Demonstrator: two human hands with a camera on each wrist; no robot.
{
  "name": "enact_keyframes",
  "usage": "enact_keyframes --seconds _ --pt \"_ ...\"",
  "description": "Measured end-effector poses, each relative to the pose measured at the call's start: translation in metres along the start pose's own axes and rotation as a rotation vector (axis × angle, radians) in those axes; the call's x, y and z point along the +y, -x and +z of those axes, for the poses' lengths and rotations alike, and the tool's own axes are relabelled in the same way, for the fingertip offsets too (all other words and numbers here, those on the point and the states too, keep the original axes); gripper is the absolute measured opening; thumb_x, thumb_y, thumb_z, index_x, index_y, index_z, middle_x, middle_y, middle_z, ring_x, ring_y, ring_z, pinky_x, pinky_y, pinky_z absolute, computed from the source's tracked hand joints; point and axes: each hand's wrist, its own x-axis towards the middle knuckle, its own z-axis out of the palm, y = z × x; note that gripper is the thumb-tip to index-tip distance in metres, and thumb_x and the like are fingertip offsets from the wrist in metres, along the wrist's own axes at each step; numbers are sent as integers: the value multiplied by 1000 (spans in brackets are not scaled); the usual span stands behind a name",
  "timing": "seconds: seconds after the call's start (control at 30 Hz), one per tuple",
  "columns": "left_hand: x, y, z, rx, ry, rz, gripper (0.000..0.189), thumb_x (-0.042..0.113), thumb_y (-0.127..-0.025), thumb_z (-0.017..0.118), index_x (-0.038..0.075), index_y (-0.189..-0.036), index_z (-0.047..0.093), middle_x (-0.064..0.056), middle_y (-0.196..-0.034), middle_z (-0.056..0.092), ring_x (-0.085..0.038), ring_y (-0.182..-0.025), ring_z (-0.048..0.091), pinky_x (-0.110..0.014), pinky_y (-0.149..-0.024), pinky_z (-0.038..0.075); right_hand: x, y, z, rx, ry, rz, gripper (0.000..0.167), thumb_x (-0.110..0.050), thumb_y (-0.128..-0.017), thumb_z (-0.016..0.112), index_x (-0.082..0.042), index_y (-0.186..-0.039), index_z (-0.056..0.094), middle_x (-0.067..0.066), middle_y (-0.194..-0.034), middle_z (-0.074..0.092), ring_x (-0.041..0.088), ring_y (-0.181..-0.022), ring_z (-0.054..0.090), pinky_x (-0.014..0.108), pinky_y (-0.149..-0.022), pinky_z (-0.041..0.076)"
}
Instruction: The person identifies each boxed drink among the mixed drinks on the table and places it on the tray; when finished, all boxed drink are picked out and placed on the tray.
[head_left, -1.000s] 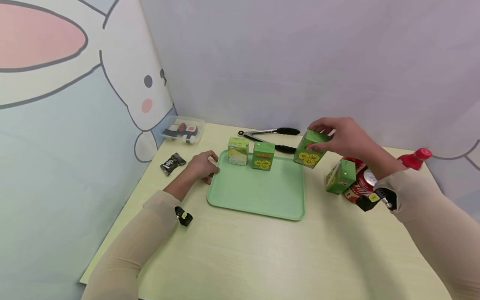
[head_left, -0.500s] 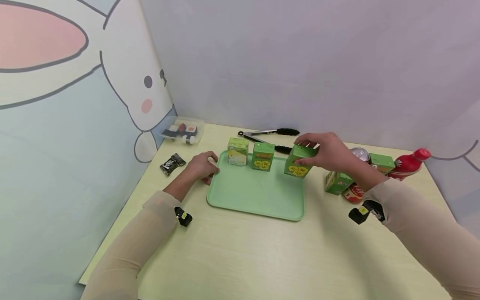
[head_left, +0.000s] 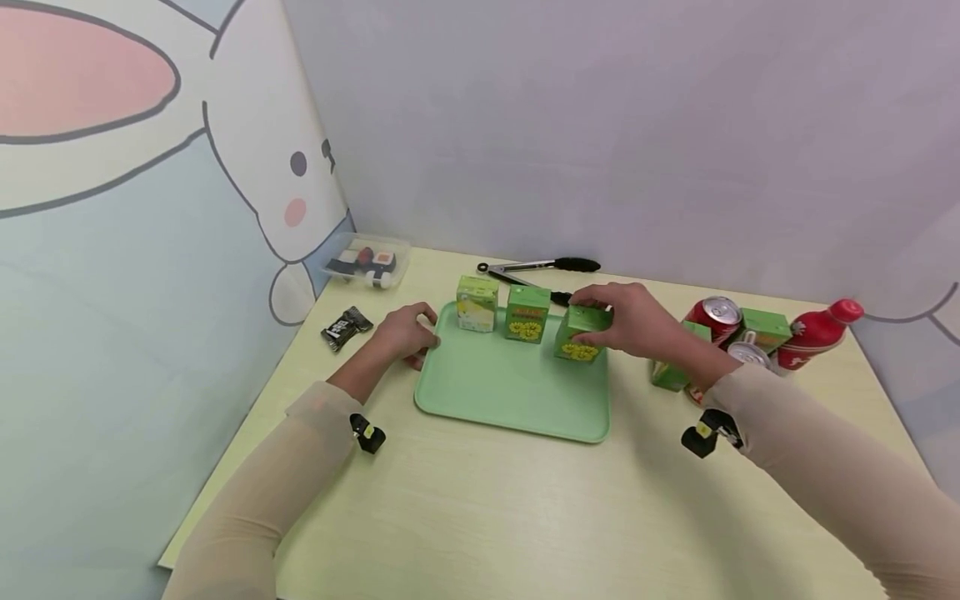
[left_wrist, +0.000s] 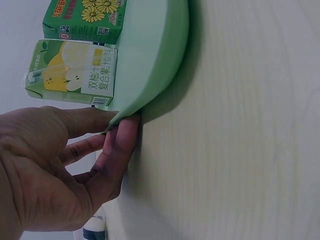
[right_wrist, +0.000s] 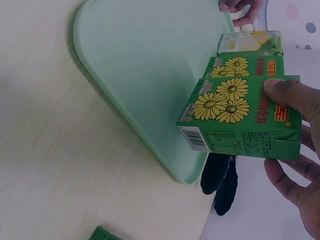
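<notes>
My right hand [head_left: 626, 321] grips the top of a green drink carton [right_wrist: 240, 115] printed with yellow flowers, thumb on its front and fingers behind. The carton is upright at the right back of the green tray [head_left: 510, 392]; whether its base touches the tray I cannot tell. To its left on the tray stand a matching flower carton [head_left: 527, 315] and a pale green and yellow juice carton [left_wrist: 72, 70]. My left hand [head_left: 406, 336] pinches the tray's left rim, with the thumb above and fingers below in the left wrist view.
Black-handled tongs [head_left: 525, 271] lie behind the tray. At right, red cans [head_left: 716, 315], green cartons [head_left: 763, 327] and a red bottle [head_left: 817, 335] crowd together, partly behind my right arm. A dark wrapped snack [head_left: 347, 328] and a clear sushi box [head_left: 367, 260] sit at left.
My right hand has carried the flower carton left and down, from above the tray's right back corner to beside the other cartons. The left hand has stayed on the rim.
</notes>
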Motion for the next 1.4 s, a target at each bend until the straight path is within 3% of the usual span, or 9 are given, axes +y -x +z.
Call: enact_keyframes --seconds 0.6,1.4 --pt "2 0 -2 -4 -10 -15 39 15 -105 75 15 -140 60 -14 -108 73 -17 -64 70 -32 -61 67 13 -18 8 -5 14 56 55 -22 -88 97 -8 -136 75 15 -124 80 34 -112 77 57 -98 63" --pt "1 -2 -2 -11 -22 -9 41 15 -105 75 14 -142 59 -15 -113 75 -17 -65 72 -32 -61 67 15 -19 9 -68 46 51 60 -21 -94 91 -5 -147 68 16 -133 78 35 -114 71 60 -105 56"
